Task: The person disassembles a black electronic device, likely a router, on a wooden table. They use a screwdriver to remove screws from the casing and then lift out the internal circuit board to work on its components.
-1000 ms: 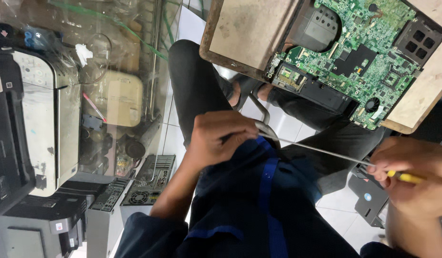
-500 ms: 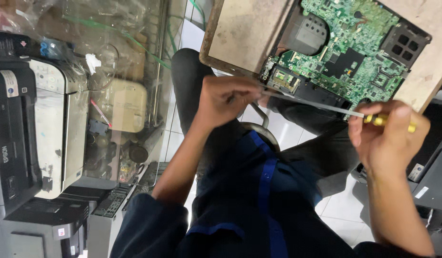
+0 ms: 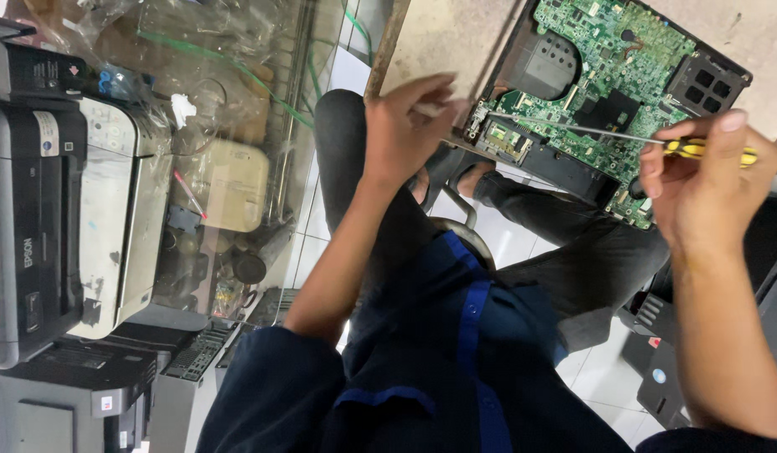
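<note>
An opened laptop base [image 3: 498,50] with a green circuit board [image 3: 607,59] lies on a worn wooden table [image 3: 430,42]. My right hand [image 3: 707,184] grips the yellow handle of a thin screwdriver [image 3: 573,127]. Its metal shaft runs left across the board's near edge. My left hand [image 3: 397,126] is pinched at the laptop's near corner, where the shaft's tip ends between its fingertips. The dark fan housing [image 3: 548,63] sits just beyond the shaft.
My legs in dark trousers and a metal stool frame [image 3: 464,222] are below the table over white floor tiles. Printers [image 3: 61,193] are stacked on the left beside a glass cabinet [image 3: 229,126] full of bags and parts. Dark equipment [image 3: 657,377] stands at right.
Both hands have risen from my lap to the laptop. The screwdriver swung up so that its shaft lies over the board's edge, and my left hand now pinches at its tip.
</note>
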